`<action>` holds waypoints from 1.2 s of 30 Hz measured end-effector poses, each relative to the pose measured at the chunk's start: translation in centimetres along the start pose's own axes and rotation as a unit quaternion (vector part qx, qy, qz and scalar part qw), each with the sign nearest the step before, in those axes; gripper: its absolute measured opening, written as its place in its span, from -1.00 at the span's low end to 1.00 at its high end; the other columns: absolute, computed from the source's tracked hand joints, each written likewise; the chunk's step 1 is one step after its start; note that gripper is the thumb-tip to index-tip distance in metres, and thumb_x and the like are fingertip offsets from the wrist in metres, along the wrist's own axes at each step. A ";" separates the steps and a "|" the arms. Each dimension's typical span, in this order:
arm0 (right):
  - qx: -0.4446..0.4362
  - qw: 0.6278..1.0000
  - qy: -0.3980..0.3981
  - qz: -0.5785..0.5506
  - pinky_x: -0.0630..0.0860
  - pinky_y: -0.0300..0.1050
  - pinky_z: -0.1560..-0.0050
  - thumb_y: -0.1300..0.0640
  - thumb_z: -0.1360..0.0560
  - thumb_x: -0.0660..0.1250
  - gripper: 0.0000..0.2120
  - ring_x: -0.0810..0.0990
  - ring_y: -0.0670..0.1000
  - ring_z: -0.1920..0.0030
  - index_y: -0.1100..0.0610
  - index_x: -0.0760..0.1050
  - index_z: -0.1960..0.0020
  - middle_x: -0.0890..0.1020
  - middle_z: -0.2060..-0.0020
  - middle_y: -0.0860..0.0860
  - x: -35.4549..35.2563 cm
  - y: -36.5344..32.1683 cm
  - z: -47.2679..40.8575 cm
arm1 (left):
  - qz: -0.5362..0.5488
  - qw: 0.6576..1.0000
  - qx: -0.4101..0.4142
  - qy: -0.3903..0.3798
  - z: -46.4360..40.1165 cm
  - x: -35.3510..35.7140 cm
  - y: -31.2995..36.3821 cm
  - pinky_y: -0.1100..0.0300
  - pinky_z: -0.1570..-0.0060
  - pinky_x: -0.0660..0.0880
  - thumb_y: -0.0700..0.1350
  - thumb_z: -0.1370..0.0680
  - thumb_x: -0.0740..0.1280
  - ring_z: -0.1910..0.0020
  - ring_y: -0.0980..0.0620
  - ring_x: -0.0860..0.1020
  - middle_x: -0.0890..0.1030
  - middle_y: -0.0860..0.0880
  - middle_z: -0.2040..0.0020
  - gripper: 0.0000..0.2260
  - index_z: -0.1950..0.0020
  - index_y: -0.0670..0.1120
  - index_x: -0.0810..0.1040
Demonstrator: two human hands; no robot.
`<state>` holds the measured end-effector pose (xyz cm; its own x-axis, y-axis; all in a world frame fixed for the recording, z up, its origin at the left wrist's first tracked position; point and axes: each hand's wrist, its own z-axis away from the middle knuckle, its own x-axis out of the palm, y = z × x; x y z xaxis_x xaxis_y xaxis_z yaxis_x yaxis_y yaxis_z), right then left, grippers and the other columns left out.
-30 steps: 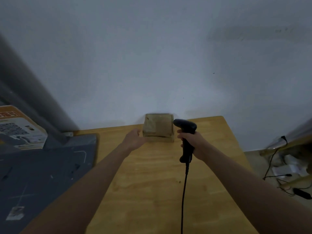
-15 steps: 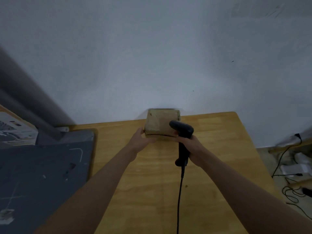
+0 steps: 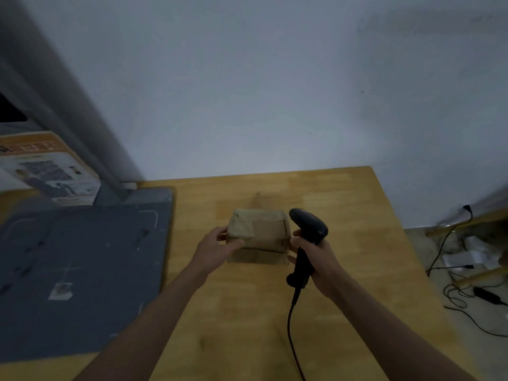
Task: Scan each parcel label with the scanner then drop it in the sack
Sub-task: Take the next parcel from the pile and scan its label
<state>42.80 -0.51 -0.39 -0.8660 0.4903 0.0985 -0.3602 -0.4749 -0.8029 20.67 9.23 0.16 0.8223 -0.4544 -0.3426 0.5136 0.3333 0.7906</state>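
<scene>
Wooden table (image 3: 343,270) against the wall, dark grey mat (image 3: 77,276) over its left part.

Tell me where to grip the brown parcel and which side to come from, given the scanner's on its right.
Probably the parcel's left edge, coming from the left. It is a small flat-sided box, so thumb on top and fingers under the side wall should hold it. The left hand already grips it there. The right side is crowded: the right hand holds the scanner against that edge.

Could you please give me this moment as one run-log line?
left hand: grips parcel | right hand: holds scanner beside parcel | label: not visible | sack: not in view
</scene>
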 end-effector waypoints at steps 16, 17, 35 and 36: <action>0.027 0.998 0.013 -0.053 0.61 0.11 -0.16 0.21 -0.59 0.40 -0.89 0.73 0.20 -0.05 0.25 0.54 -0.06 0.69 -0.05 0.32 -1.8 9.8 18.1 | -0.046 0.998 -0.021 -0.024 17.0 -0.7 -9.1 0.21 0.17 0.50 -0.14 -0.57 0.40 0.01 0.03 0.59 0.60 -0.02 -0.05 -0.58 -0.41 0.01 0.43; 0.024 0.998 0.018 -0.062 0.59 0.10 -0.19 0.22 -0.58 0.40 -0.88 0.73 0.18 -0.03 0.25 0.54 -0.07 0.69 -0.01 0.32 -1.9 10.7 18.8 | -0.052 0.998 -0.013 -0.032 17.8 -0.6 -9.8 0.26 0.21 0.48 -0.19 -0.55 0.41 0.03 0.05 0.59 0.59 -0.01 -0.03 -0.52 -0.44 0.02 0.41; 0.091 0.994 0.037 -0.040 0.53 0.16 -0.26 0.22 -0.57 0.42 -0.86 0.68 0.25 -0.13 0.26 0.57 -0.09 0.66 0.06 0.22 -3.5 22.1 26.4 | -0.032 0.997 -0.070 0.013 25.5 2.5 -16.6 0.16 0.18 0.46 0.21 -0.49 0.41 0.05 0.06 0.56 0.59 0.01 -0.01 -0.63 0.02 -0.07 0.45; 0.094 0.995 0.030 -0.034 0.54 0.15 -0.25 0.22 -0.57 0.42 -0.85 0.68 0.24 -0.14 0.27 0.57 -0.09 0.66 0.04 0.22 -3.7 22.2 26.5 | -0.027 0.996 -0.083 0.021 25.5 2.5 -16.9 0.08 0.11 0.47 0.27 -0.49 0.38 0.07 0.01 0.56 0.57 -0.03 0.05 -0.58 0.08 -0.08 0.41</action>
<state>28.79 -32.24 -2.98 -0.8170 0.5662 0.1092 -0.4806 -0.5640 -0.6715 7.76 -18.55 -1.15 0.8002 -0.4418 -0.4056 0.5878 0.4435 0.6766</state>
